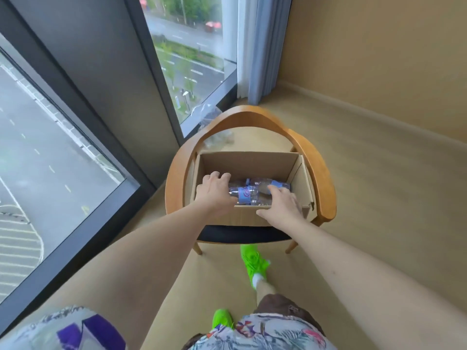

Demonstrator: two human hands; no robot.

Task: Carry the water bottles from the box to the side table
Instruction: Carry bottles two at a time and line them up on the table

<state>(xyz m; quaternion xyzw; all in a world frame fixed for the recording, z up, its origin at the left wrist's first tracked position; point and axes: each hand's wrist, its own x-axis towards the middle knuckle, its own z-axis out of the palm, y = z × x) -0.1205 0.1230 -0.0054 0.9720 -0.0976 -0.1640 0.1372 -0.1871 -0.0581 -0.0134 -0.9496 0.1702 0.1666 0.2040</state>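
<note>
Both hands in the box, which sits on the chair seat. Box open at top, flaps down at the sides.

Left hand: fingers curled over the left end of the near bottle, gripping it. That bottle lies on its side on the box floor, blue label just right of the left fingers.

Right hand: fingers stretched forward and relaxed, tips touching or just over the second bottle; can't tell if there is real contact. Not gripping. Thumb sits at the near box wall.

Second bottle lies beyond the near one, also on its side, blue label just ahead of the right fingertips. The two bottles lie close together between the hands; a blue cap shows between them.

Crumpled clear plastic on the floor past the chair back, well beyond both hands, by the window. Curtain right of it.
</note>
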